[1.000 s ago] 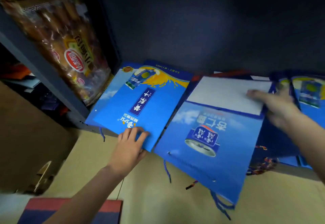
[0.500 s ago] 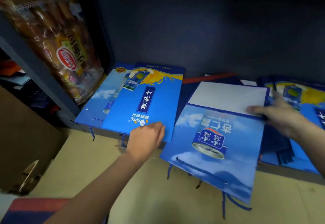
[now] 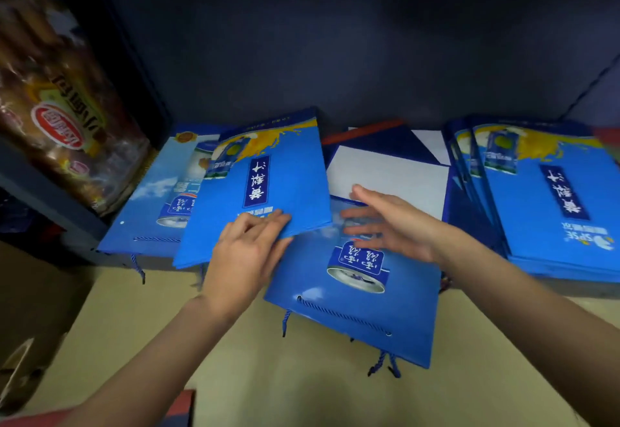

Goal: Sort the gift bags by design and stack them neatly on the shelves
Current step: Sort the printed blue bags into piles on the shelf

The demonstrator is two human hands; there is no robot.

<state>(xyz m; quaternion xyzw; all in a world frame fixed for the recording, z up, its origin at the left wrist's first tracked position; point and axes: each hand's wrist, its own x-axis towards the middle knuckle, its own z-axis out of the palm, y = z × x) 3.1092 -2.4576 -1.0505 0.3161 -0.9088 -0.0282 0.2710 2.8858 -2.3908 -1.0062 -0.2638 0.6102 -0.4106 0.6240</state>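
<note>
Left hand (image 3: pixel 248 252) pinches the near edge of the orange-splash bag (image 3: pixel 265 188), which lies w/ its long axis running 6-to-12 into the shelf (image 3: pixel 60 211). Matching stack (image 3: pixel 550 205) sits well apart at 3 o'clock, past the can-print bag (image 3: pixel 362 295). Right hand (image 3: pixel 392 222), fingers spread & holding nothing, hovers over that bag, nearer the stack; likely takes the handover.
</note>
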